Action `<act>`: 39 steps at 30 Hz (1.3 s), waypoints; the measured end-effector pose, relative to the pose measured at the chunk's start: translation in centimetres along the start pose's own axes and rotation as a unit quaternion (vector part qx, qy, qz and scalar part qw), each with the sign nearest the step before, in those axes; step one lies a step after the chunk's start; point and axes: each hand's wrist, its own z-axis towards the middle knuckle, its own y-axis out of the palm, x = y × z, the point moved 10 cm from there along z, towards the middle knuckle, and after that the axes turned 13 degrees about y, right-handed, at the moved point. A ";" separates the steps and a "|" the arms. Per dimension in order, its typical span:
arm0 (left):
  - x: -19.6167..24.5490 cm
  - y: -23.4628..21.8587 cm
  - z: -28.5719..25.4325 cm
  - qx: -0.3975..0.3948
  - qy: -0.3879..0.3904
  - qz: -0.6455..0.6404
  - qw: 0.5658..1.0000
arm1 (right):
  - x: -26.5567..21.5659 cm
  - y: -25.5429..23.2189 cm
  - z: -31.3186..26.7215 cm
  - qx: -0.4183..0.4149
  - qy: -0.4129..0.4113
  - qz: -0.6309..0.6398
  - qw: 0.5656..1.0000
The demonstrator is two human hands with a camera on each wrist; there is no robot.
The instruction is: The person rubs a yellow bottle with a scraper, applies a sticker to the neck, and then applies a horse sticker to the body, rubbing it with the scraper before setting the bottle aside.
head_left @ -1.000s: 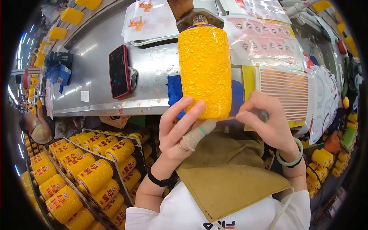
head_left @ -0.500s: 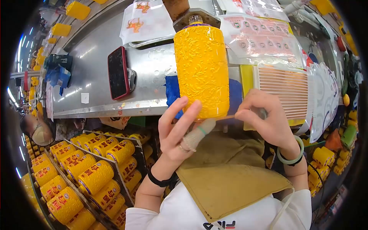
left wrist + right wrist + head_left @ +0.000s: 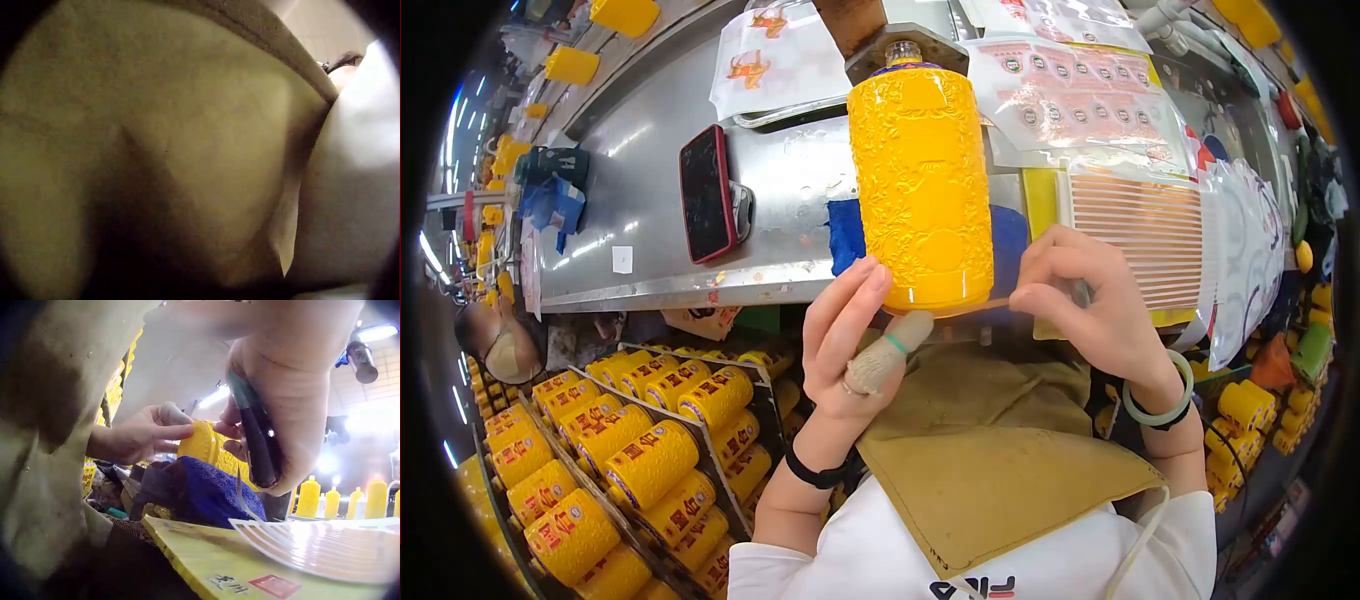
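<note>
A yellow bottle with raised floral relief lies on its side, its neck in a metal holder. My left hand grips the base end, fingertips on the side and the thumb, in a pale finger cot, at the bottom rim. To the right, my right hand pinches the end of a narrow copper-coloured strip that runs to the bottle's bottom edge. In the right wrist view a dark object with a teal end lies against the right palm; I cannot tell its kind. Only apron cloth fills most of the left wrist view.
A striped copper-coloured sheet and printed decal sheets lie at right. Blue cloth is under the bottle. A phone rests on the metal table. Racks of yellow bottles stand at lower left.
The bottle has turned about its length, bringing a smoother panel into view. My left fingers have moved left over its base end. The right hand stays near the same place.
</note>
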 end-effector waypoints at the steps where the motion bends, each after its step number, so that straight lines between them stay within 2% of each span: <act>1: 0.2 0.0 0.3 0.000 0.000 -0.001 1.000 | 0.1 0.0 0.0 0.000 0.005 0.004 1.000; 3: 1.1 0.7 1.4 -0.039 0.026 0.024 0.999 | 0.1 -0.1 0.0 0.001 0.004 0.002 1.000; 5: 0.8 1.1 1.6 -0.061 0.017 -0.004 0.998 | 0.1 0.0 0.0 0.003 0.003 0.001 1.000; 7: -0.1 0.8 1.0 -0.022 0.012 -0.043 0.999 | -0.2 0.2 0.0 0.001 -0.012 0.007 1.000; 8: 0.1 0.6 1.1 0.017 0.046 -0.042 0.998 | -0.3 0.2 0.0 0.003 -0.011 0.008 1.000; 9: 0.4 0.9 0.8 0.016 0.047 -0.044 0.998 | -0.3 0.4 0.0 -0.005 -0.007 0.018 1.000; 11: -2.7 0.4 -1.4 0.107 -0.140 -0.117 0.977 | -0.4 0.6 0.1 -0.013 -0.005 0.030 0.999; 15: -2.6 0.4 -1.4 0.074 -0.133 -0.114 0.982 | -0.3 0.6 0.1 -0.014 -0.012 0.014 1.000; 17: -2.9 0.0 -1.7 0.089 -0.158 -0.118 0.976 | -0.4 0.5 0.1 -0.009 -0.017 0.014 1.000; 19: -0.7 0.1 -0.4 0.005 -0.022 -0.027 0.999 | -0.3 0.4 0.0 -0.008 -0.004 0.007 1.000; 22: 0.4 0.5 1.3 -0.038 -0.001 0.003 0.999 | -0.2 0.4 0.1 -0.008 -0.004 0.007 1.000; 25: 0.3 0.7 1.8 -0.023 0.012 -0.025 0.999 | -0.3 0.6 0.1 -0.013 0.010 0.019 1.000; 26: -0.4 0.4 0.8 0.024 -0.006 -0.047 0.999 | -0.4 0.6 0.2 -0.012 0.010 0.019 1.000; 27: -0.3 0.7 0.4 0.024 -0.005 -0.048 0.999 | -0.6 0.7 0.2 -0.011 -0.007 0.015 1.000; 29: -3.1 0.6 -1.6 0.084 -0.171 -0.125 0.974 | -0.7 0.8 0.2 -0.011 -0.025 0.013 1.000; 31: -3.0 0.2 -2.4 0.111 -0.162 -0.129 0.972 | -0.7 0.9 0.2 -0.008 -0.037 0.004 0.999; 34: -2.5 -0.2 -2.2 0.070 -0.144 -0.070 0.985 | -0.6 0.7 0.2 -0.002 -0.034 -0.004 0.999; 36: 0.1 -0.3 -0.2 0.023 0.011 0.026 0.999 | -0.4 0.6 0.2 -0.001 -0.027 0.002 1.000; 37: 0.3 -0.4 0.1 0.023 0.012 0.025 0.999 | -0.2 0.5 0.2 -0.001 -0.020 0.009 1.000; 39: 1.1 0.4 1.0 -0.031 0.032 0.029 0.999 | -0.1 0.4 0.3 0.000 -0.022 0.008 1.000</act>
